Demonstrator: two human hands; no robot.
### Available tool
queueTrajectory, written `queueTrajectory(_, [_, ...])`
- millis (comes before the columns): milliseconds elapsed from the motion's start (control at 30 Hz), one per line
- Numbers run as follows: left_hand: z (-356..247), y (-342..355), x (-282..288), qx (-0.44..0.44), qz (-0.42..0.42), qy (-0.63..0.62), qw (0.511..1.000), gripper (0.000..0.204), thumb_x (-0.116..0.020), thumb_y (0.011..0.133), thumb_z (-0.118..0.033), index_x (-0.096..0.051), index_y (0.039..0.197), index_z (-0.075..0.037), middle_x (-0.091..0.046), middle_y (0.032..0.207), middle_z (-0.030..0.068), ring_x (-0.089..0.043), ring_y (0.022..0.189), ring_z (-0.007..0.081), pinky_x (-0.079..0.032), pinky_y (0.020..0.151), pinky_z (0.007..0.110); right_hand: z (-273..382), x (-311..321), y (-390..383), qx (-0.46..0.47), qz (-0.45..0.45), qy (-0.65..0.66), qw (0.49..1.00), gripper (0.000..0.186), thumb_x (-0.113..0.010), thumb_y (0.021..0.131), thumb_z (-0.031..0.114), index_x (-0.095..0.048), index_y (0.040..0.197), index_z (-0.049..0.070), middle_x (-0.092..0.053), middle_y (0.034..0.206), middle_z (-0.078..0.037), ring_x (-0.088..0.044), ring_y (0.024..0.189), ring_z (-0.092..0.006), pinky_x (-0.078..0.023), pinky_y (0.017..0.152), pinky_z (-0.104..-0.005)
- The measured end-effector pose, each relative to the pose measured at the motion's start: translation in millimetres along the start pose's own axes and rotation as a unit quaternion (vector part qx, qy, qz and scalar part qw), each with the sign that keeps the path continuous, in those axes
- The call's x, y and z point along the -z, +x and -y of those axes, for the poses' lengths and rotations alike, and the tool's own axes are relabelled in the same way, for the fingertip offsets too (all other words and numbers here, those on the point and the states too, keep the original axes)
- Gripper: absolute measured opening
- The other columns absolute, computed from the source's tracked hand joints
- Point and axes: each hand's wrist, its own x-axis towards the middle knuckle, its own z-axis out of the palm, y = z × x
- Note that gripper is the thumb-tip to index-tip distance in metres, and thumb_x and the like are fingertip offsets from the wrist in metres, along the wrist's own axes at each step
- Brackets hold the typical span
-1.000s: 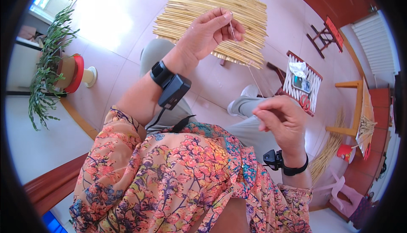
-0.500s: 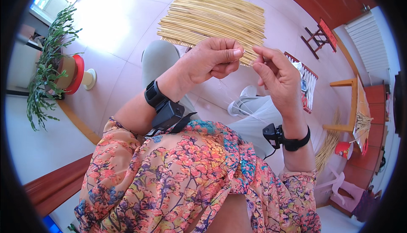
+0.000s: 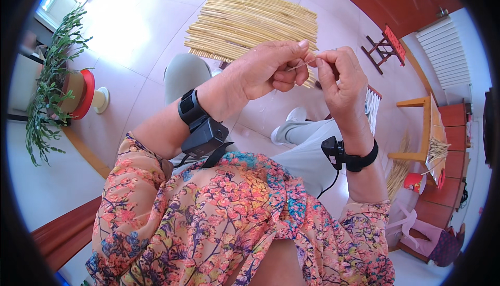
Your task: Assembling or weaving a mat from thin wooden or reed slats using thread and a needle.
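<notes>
With the left hand [image 3: 265, 72], trapping a fine, pale thread [image 3: 299, 67] in curled fingers, thumb stretched forward; with the right hand [image 3: 346, 83], nipping the same strand between thumb and forefinger, just beside. To handle such a strand well, probably best to pinch near the tips of the fingers, leave only a short span between the hands, and pull lightly: enough to straighten, not enough to snap. Hold both wrists steady, move one side at a time, and let any slack hang free of the fingers for fear of a snarl. Too small to make out: any knot, loop or needle at the fingertips.

Up in the air above the lap, thin and whitish, almost lost against the skin; visible chiefly as a slight slanting line from the left fingers toward the right fingertips. Also to be seen, beyond the knees, a mat of stalks [image 3: 250, 20]: straw-yellow, slender, laid side by side and nearly parallel, uneven at the ends, apparently propped off the tiled floor [image 3: 138, 85]. Overlapped in view by the hands at the near right corner, but not visibly touched. Impossible to tell from here about any binding between stalks.
</notes>
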Motion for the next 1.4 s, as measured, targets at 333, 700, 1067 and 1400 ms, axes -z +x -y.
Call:
queueTrajectory(333, [-8.5,20.0,13.5,-0.069,-0.01,0.117,0.991,0.013,-0.058,0.082,-0.018,-0.055,0.082,-0.005,-0.049,0.058,-0.0001,-0.033,0.045,0.0023,-0.022,0.039,0.017,-11.2,-4.2,14.9,-0.174,0.004,0.206,0.963,0.01,-0.052,0.086,0.008,-0.056,0.089,0.0,-0.053,0.076,-0.004,-0.051,0.056,-0.0073,-0.041,0.05,-0.0191])
queueTrajectory(700, [-4.3,37.2,20.3,-0.178,-0.094,0.346,0.916,0.01,-0.054,0.084,-0.015,-0.054,0.081,-0.006,-0.046,0.056,-0.0034,-0.036,0.047,0.0005,-0.024,0.04,0.015,-33.7,-6.9,12.9,-0.299,0.04,0.299,0.905,0.025,-0.048,0.09,0.02,-0.058,0.104,0.002,-0.061,0.081,-0.005,-0.055,0.059,-0.0066,-0.042,0.051,-0.017])
queueTrajectory(1067, [8.6,24.9,23.3,-0.049,-0.129,0.275,0.951,0.012,-0.055,0.085,-0.019,-0.055,0.082,-0.007,-0.05,0.057,-0.0014,-0.033,0.044,0.0004,-0.024,0.04,0.015,-38.0,-17.6,-10.5,-0.401,0.088,0.354,0.841,0.011,-0.054,0.085,0.012,-0.058,0.088,0.002,-0.061,0.072,-0.003,-0.056,0.057,-0.0062,-0.043,0.05,-0.0181])
queueTrajectory(1400, [20.2,16.8,30.4,-0.005,-0.179,0.123,0.976,0.01,-0.053,0.085,-0.017,-0.056,0.083,-0.007,-0.056,0.065,0.0025,-0.037,0.045,0.0018,-0.029,0.042,0.015,-32.6,-20.0,-24.7,-0.386,0.11,0.343,0.849,0.008,-0.055,0.083,0.009,-0.058,0.084,0.001,-0.059,0.071,-0.002,-0.055,0.055,-0.0066,-0.042,0.049,-0.0184])
